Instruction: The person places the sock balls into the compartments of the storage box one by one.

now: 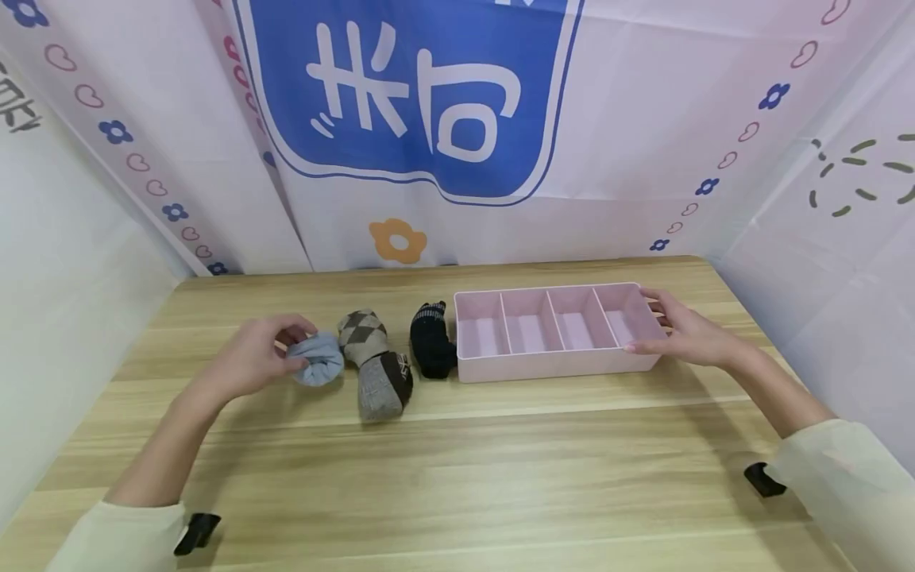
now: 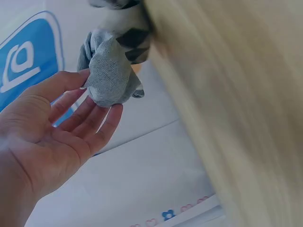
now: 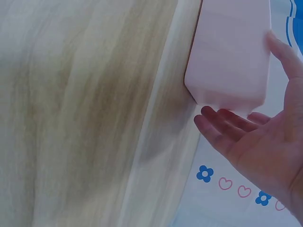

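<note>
My left hand (image 1: 253,357) pinches a light blue balled-up sock (image 1: 319,361) between thumb and fingers at the left of the table; in the left wrist view that sock (image 2: 110,75) looks grey-blue. Right beside it lies a balled sock with brown and beige diamonds (image 1: 363,335). A grey and dark brown balled sock (image 1: 382,389) is just in front of that one. Farther right, a black balled sock (image 1: 432,342) touches the left end of a pink box (image 1: 543,367) with four compartments. My right hand (image 1: 689,330) holds the box's right end, thumb at the front corner (image 3: 232,56).
All of this stands on a wooden table (image 1: 457,477). A white printed cloth (image 1: 629,143) hangs along the back, and white cloth walls rise on both sides. Black straps or clips (image 1: 196,534) show at the sleeves.
</note>
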`<state>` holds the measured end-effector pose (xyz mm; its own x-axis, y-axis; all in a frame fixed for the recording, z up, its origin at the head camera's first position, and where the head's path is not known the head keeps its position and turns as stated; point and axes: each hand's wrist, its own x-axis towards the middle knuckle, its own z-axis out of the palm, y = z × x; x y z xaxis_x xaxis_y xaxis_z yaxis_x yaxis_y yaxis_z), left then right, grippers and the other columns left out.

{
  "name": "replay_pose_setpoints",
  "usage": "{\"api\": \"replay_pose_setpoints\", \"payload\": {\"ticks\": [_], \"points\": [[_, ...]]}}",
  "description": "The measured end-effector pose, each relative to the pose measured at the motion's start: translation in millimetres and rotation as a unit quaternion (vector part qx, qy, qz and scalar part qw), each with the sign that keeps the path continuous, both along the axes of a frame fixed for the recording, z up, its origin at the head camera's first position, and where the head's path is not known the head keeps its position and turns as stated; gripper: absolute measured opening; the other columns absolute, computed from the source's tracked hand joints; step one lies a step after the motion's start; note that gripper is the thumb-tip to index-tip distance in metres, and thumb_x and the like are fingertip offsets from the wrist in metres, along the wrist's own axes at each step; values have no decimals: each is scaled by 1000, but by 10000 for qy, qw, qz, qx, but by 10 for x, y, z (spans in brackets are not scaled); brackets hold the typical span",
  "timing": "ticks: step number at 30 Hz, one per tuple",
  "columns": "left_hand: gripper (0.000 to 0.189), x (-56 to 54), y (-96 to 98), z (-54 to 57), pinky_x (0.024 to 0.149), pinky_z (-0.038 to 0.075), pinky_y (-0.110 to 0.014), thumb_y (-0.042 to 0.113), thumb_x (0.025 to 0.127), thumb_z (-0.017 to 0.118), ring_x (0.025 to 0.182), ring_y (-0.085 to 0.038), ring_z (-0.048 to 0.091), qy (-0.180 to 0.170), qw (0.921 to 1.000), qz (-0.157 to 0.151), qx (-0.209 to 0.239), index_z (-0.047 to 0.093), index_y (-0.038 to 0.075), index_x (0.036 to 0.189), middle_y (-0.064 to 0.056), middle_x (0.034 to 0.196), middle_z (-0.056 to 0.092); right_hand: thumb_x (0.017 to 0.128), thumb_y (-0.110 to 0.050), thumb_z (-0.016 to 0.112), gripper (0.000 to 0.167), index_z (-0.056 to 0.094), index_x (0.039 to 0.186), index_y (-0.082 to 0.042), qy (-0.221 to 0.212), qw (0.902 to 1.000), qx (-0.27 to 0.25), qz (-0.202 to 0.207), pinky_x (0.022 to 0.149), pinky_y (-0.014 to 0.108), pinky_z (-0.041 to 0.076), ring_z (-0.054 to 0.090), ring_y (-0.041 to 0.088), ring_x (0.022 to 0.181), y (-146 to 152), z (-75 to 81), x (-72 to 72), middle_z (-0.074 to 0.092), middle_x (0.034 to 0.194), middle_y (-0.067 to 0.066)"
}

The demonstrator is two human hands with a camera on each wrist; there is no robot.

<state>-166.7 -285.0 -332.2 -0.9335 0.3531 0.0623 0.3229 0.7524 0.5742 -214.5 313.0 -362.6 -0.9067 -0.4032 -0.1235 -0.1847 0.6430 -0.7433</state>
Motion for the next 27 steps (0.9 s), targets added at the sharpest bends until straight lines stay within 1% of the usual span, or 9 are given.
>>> {"api": "replay_pose_setpoints", "payload": {"ticks": [3,5,7,12,14,19,21,24,27], "points": [[37,27,22,103,75,61,-35,-9,82,78,95,-35,67,102,9998,115,102,65,-12,116,-21,101,70,90,-19,78,103,8,160,7,-39,9999,-92,-52,111,71,35,32,62,141,-2,-7,8,23,158,42],[38,49,56,168,78,60,-35,-9,83,78,98,-36,67,194,9995,176,198,65,-12,119,-22,104,70,90,-19,78,103,7,161,6,-56,9999,-143,-69,111,71,36,32,62,141,1,-12,13,22,158,42],[39,65,101,218,81,60,-32,-9,84,78,101,-37,67,254,9989,185,349,65,-11,121,-22,107,71,91,-18,78,102,7,161,5,-62,9998,-182,-84,111,70,36,32,61,142,8,-14,22,22,159,41],[42,92,225,284,82,57,-18,-7,85,80,101,-36,69,326,9971,71,688,65,-10,124,-23,111,71,94,-21,75,101,5,163,0,-68,9997,-194,-103,111,68,38,34,59,142,38,-25,49,25,160,39],[42,95,281,301,82,56,-16,-7,84,80,101,-35,69,358,9963,16,786,66,-9,124,-22,111,71,95,-22,74,100,5,164,-2,-62,9997,-184,-112,112,69,36,33,59,143,49,-35,55,24,160,38],[40,49,444,323,84,57,-19,-8,84,80,99,-33,69,406,9935,-221,1038,68,-8,121,-20,110,71,96,-24,73,99,5,165,-3,10,9998,-158,-107,113,72,31,29,60,144,56,-55,59,22,160,39],[37,16,517,328,84,58,-22,-8,84,80,99,-32,69,405,9925,-313,1112,68,-7,120,-19,110,71,96,-24,73,99,5,165,-3,16,9998,-161,-103,112,72,33,30,60,143,57,-65,57,22,161,39],[35,-34,626,339,85,59,-26,-8,85,80,99,-30,70,393,9918,-363,1156,70,-6,118,-18,110,72,96,-23,73,100,4,165,-4,-5,9998,-170,-103,111,70,36,32,60,143,61,-79,47,22,161,38],[33,-112,761,336,85,61,-32,-7,86,79,99,-32,70,358,9905,-467,1243,70,-6,117,-19,111,72,95,-23,74,101,3,165,-3,-13,9998,-137,-112,110,69,38,33,60,142,55,-73,33,22,161,38]]}}
